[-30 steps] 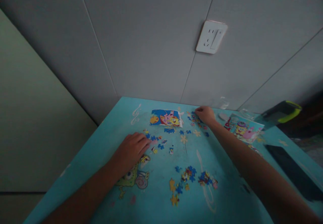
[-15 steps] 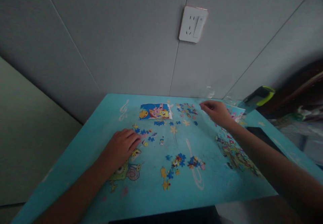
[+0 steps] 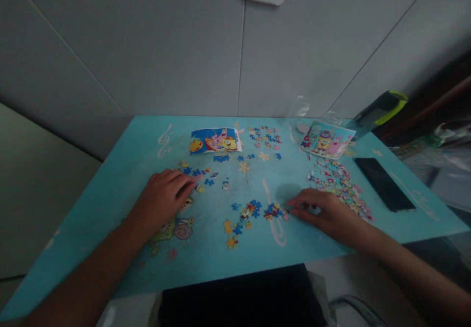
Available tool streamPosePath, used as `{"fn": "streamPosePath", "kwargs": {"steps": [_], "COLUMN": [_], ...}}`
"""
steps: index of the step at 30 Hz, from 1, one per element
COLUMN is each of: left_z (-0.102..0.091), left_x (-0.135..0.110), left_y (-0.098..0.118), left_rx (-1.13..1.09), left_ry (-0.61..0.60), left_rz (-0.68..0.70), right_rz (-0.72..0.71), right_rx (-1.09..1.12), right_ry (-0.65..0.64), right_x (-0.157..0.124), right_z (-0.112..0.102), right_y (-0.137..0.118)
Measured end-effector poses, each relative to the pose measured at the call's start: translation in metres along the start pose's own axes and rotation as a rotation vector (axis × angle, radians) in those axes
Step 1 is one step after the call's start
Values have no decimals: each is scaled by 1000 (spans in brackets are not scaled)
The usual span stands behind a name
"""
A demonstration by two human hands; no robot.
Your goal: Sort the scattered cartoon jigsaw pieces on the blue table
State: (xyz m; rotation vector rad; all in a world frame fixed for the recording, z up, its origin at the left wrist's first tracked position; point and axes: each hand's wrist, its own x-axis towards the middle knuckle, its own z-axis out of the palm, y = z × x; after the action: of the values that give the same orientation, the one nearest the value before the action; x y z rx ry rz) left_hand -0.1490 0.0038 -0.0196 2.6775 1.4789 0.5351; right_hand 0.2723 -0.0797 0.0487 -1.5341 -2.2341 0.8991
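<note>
My left hand (image 3: 164, 192) rests on the blue tabletop, its fingers loosely bent and the thumb apart from them. Nothing shows in its grasp. Just beyond its fingertips lie loose blue and yellow puzzle pieces (image 3: 197, 172). With thumb and forefinger nearly together, my right hand (image 3: 318, 208) is at the right end of a small joined cluster (image 3: 273, 211). A small puzzle piece, mostly hidden, seems to be between those fingertips. Left of that cluster are more joined pieces (image 3: 251, 209) and several yellow ones (image 3: 231, 241).
A SpongeBob picture card (image 3: 217, 141) lies at the back, near scattered pieces (image 3: 265, 135). At right are another picture card (image 3: 326, 141), a heap of small pieces (image 3: 344, 182), a black phone-like slab (image 3: 384, 184) and a dark bottle with a lime-green edge (image 3: 377, 113).
My right hand has come from the back right of the table down toward me, to the joined cluster. My left hand stays near the same pieces. The camera view has tilted down.
</note>
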Motion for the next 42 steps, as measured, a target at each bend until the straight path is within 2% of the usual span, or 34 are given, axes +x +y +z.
{"fn": "streamPosePath", "kwargs": {"steps": [4, 8, 18, 26, 34, 42], "left_z": [-2, -4, -4, -3, -3, -3], "left_x": [1, 2, 1, 1, 0, -1], "left_y": [3, 6, 7, 6, 8, 8], "left_rx": [-11, -27, -38, -54, -59, -54], "left_ry": [6, 10, 10, 19, 43, 29], "left_rz": [-11, -33, -25, -5, 16, 26], "right_rz": [-68, -88, -27, 61, 58, -4], "right_rx": [-33, -68, 22, -21, -80, -112], "right_ry": [-23, -31, -3, 66, 47, 42], "right_x": [10, 19, 20, 24, 21, 24], "right_z": [18, 25, 25, 28, 15, 24], "right_y": [-3, 1, -2, 3, -1, -1]}}
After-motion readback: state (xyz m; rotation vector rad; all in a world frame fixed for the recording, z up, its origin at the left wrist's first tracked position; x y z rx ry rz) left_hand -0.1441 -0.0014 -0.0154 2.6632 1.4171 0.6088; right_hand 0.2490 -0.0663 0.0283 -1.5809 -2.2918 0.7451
